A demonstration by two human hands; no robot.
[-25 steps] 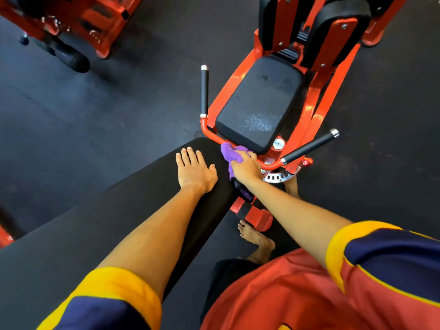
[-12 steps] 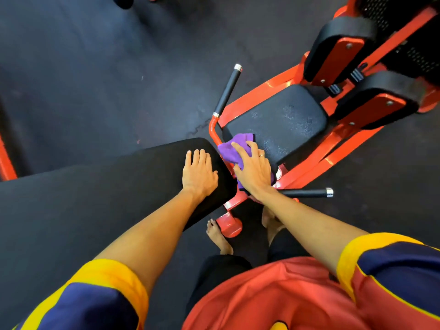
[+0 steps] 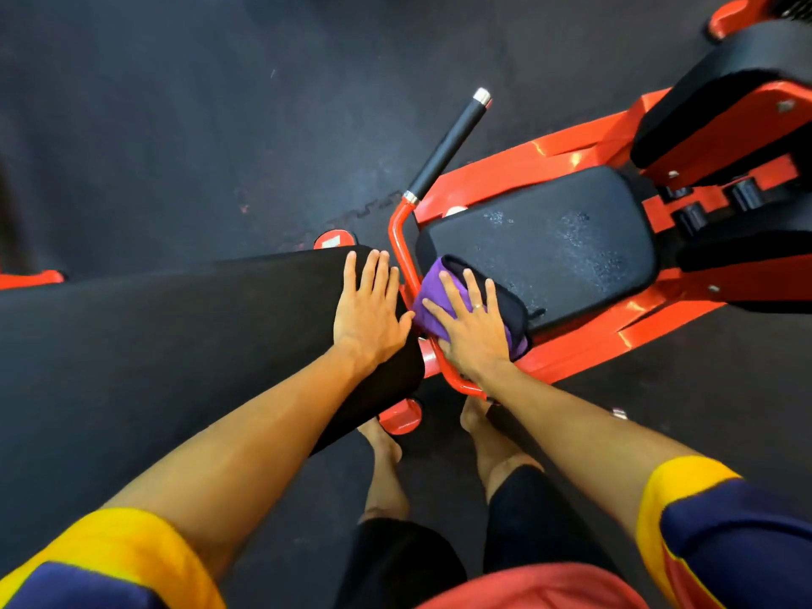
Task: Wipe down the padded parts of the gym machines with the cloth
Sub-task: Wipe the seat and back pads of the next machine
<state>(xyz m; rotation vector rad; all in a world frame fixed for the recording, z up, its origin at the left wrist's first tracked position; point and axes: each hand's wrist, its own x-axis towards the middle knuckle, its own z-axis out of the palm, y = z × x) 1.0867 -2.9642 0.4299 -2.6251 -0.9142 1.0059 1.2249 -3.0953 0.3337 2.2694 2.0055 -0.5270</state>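
A purple cloth (image 3: 433,292) lies folded on the near end of the black padded seat (image 3: 553,243) of an orange machine. My right hand (image 3: 472,327) presses flat on the cloth with straight, spread fingers. My left hand (image 3: 371,309) rests flat on the end of a long black padded bench (image 3: 175,345) just left of the seat. Wet specks show on the seat's far half.
An orange tube frame (image 3: 402,257) with a black handle (image 3: 446,147) curves between the two pads. Two black back pads (image 3: 725,94) on orange brackets stand at the right. My bare feet (image 3: 386,441) stand on dark rubber floor (image 3: 175,125) by an orange foot cap (image 3: 400,417).
The right hand went from gripping the bunched cloth at the seat's front edge to pressing it flat on the seat. The view swung left and closer; the left hand stayed on the bench.
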